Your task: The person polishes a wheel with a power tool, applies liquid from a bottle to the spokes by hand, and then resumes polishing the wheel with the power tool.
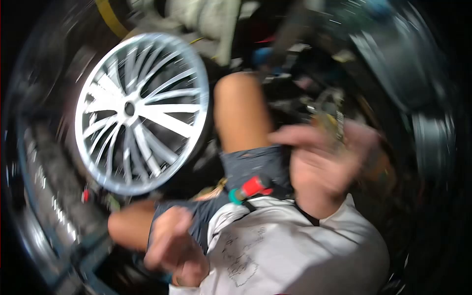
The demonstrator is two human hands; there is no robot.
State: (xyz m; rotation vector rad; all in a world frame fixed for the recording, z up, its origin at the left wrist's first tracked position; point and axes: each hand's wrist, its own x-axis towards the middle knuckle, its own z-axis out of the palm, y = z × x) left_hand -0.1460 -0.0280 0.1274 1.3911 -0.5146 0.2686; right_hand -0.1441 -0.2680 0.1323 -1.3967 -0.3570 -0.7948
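My left hand is raised over my left thigh, smeared by motion. Its fingers look bent, but whether anything is in them does not show. On the right, my right hand is held up with thumb and fingers apart, also blurred. No held thing can be made out in it. Between the hands, at my lap, lies a small red and teal object, its kind too blurred to tell. A silver multi-spoke wheel rim stands tilted in front of my knees, apart from both hands.
A blue-grey metal frame is at the lower left. More silver rims line the right side. Behind my right hand is dark, blurred clutter. A pale, bulky object sits at the top, with a yellow strip to its left.
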